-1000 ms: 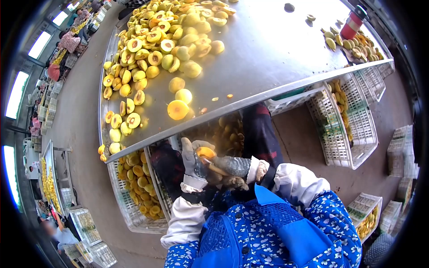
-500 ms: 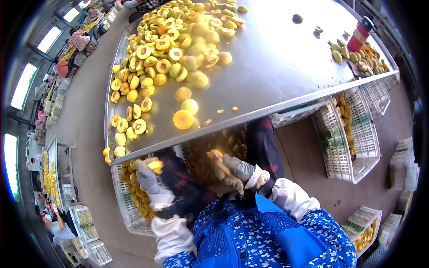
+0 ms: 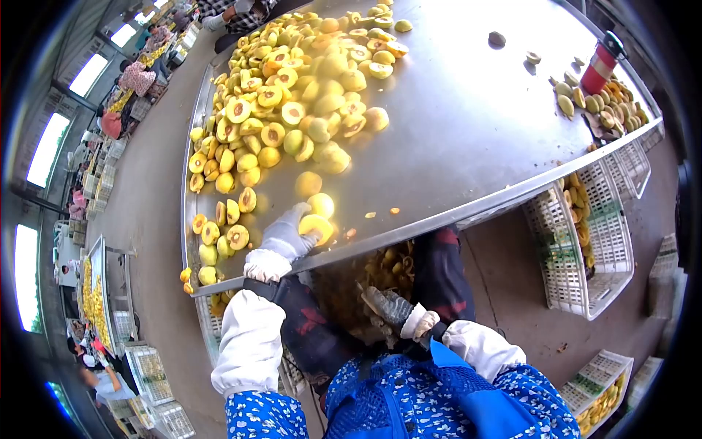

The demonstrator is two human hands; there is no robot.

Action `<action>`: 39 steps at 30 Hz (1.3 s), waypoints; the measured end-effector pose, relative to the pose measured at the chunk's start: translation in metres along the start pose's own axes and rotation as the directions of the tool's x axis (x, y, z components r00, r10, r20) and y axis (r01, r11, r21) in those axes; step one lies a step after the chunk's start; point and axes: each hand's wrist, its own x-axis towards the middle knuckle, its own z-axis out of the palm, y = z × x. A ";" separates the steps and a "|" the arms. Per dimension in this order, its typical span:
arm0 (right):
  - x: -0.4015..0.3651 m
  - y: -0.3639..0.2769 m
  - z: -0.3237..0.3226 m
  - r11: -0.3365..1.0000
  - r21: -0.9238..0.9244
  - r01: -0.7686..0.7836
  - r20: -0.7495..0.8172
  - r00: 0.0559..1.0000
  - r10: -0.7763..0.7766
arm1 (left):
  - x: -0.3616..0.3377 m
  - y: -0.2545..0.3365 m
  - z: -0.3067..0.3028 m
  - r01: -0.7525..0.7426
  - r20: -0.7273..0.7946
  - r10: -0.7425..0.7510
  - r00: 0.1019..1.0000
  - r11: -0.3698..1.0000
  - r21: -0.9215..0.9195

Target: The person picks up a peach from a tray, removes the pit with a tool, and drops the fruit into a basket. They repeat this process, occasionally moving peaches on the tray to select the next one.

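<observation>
My left hand [image 3: 287, 234], in a pale grey glove, reaches over the near edge of the metal table. Its fingers and thumb close around a yellow peach [image 3: 317, 229] on the tabletop. Another whole-looking peach [image 3: 321, 205] lies just beyond it. My right hand [image 3: 387, 306], in a stained grey glove, is low between my knees, above a crate of yellow fruit [image 3: 391, 269]. Its fingers are curled and partly blurred, and what they hold cannot be made out. A large heap of halved peaches [image 3: 274, 95], several with pits showing, covers the table's left side.
The metal table [image 3: 439, 146] has a raised rim. At its far right stand a red bottle [image 3: 601, 64] and a small fruit pile [image 3: 614, 110]. White plastic crates [image 3: 585, 249] sit under and beside the table. A person's gloved hand [image 3: 241, 7] shows at the far edge.
My left hand has moved from above the left crate up to the tabletop and onto a peach; the orange piece it held is gone. The orange piece by my right hand no longer shows.
</observation>
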 end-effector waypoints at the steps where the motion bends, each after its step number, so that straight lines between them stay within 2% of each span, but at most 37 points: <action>1: 0.000 -0.002 0.002 1.000 -0.002 0.027 -0.010 1.000 -0.027 | -0.001 0.002 -0.001 0.003 0.027 -0.002 1.000 1.000 -0.026; 2: 0.000 -0.004 0.003 0.995 0.080 0.062 -0.033 0.998 -0.059 | -0.004 0.005 -0.001 0.007 0.054 -0.005 0.999 0.999 -0.051; 3: -0.001 -0.007 0.006 0.987 0.070 0.146 -0.056 0.988 -0.142 | -0.010 0.011 -0.003 0.022 0.056 -0.019 0.998 0.999 -0.041; 5: -0.007 -0.017 0.011 0.951 0.040 0.306 -0.096 0.949 -0.301 | -0.018 0.012 0.003 -0.032 -0.038 0.027 0.999 0.989 -0.143; 6: -0.007 -0.022 0.007 0.930 -0.059 0.364 -0.090 0.926 -0.368 | -0.023 0.013 0.006 -0.076 -0.146 0.048 0.988 0.979 -0.187; 8: -0.006 -0.031 0.013 0.771 -0.203 0.603 -0.171 0.754 -0.634 | -0.031 0.017 0.012 -0.177 -0.354 0.077 0.932 0.949 -0.260; 9: -0.008 -0.036 0.014 0.666 -0.281 0.691 -0.194 0.638 -0.745 | -0.037 0.026 0.009 -0.204 -0.368 0.087 0.926 0.934 -0.292; 10: -0.017 -0.048 0.011 0.696 -0.339 0.633 -0.180 0.683 -0.708 | -0.047 0.039 0.000 -0.229 -0.381 0.095 0.920 0.917 -0.326; 11: -0.022 -0.056 0.011 0.650 -0.313 0.692 -0.159 0.637 -0.755 | -0.056 0.050 -0.008 -0.254 -0.393 0.101 0.914 0.898 -0.359; 12: -0.029 -0.064 0.013 0.666 -0.354 0.656 -0.176 0.653 -0.737 | -0.063 0.056 -0.015 -0.329 -0.414 0.231 0.881 0.926 -0.184; 13: -0.034 -0.070 0.014 0.682 -0.394 0.616 -0.194 0.670 -0.716 | -0.072 0.066 -0.022 -0.374 -0.409 0.288 0.866 0.916 -0.146; 16: -0.023 -0.069 0.016 0.532 -0.397 0.748 -0.038 0.566 -0.824 | -0.089 0.091 -0.023 -0.494 -0.422 0.418 0.804 0.865 -0.083; 18: -0.034 -0.066 0.017 0.736 -0.093 0.671 -0.029 0.737 -0.676 | -0.102 0.098 -0.021 -0.476 -0.434 0.355 0.828 0.854 -0.210; 20: -0.047 -0.071 0.026 0.744 0.198 0.638 0.064 0.749 -0.660 | -0.116 0.099 -0.016 -0.450 -0.434 0.268 0.860 0.799 -0.398; 23: -0.057 -0.072 0.026 0.812 0.277 0.514 0.062 0.833 -0.549 | -0.126 0.084 0.009 -0.457 -0.461 0.203 0.864 0.700 -0.549; 24: -0.050 -0.066 0.027 0.778 0.323 0.540 0.041 0.813 -0.581 | -0.131 0.075 0.019 -0.320 -0.311 0.106 0.945 0.503 -0.803; 27: -0.038 -0.062 0.016 0.841 0.156 0.518 0.037 0.848 -0.529 | -0.126 0.073 0.040 -0.105 -0.109 -0.076 0.991 0.050 -0.993; 28: -0.037 -0.063 0.015 0.874 0.088 0.477 0.052 0.874 -0.482 | -0.123 0.071 0.042 -0.005 -0.005 0.018 1.000 0.031 -0.999; 29: -0.036 -0.065 0.017 0.873 0.044 0.485 0.082 0.869 -0.487 | -0.126 0.076 0.044 0.033 0.034 0.054 0.998 0.024 -0.999; 31: -0.039 -0.072 0.025 0.862 -0.040 0.505 0.136 0.858 -0.496 | -0.134 0.088 0.032 0.198 0.189 0.088 0.978 -0.108 -0.974; 32: -0.036 -0.076 0.030 0.745 -0.164 0.647 0.141 0.763 -0.631 | -0.135 0.086 0.035 0.215 0.205 0.078 0.976 -0.168 -0.962; 33: -0.029 -0.073 0.029 0.613 -0.351 0.708 0.094 0.678 -0.729 | -0.134 0.084 0.041 0.232 0.222 0.070 0.973 -0.229 -0.945; 35: -0.013 -0.063 0.021 0.284 -0.688 0.668 0.077 0.456 -0.887 | -0.134 0.082 0.053 0.228 0.227 0.041 0.973 -0.337 -0.914; 36: -0.014 -0.063 0.018 0.358 -0.785 0.505 0.018 0.598 -0.802 | -0.133 0.082 0.058 0.204 0.215 0.014 0.977 -0.382 -0.901; 38: -0.022 -0.063 0.021 0.358 -0.824 0.440 -0.043 0.581 -0.812 | -0.131 0.073 0.075 0.123 0.141 -0.001 0.990 -0.482 -0.867; 39: -0.026 -0.062 0.024 0.359 -0.840 0.408 -0.069 0.574 -0.816 | -0.132 0.074 0.073 0.097 0.161 -0.072 0.984 -0.540 -0.836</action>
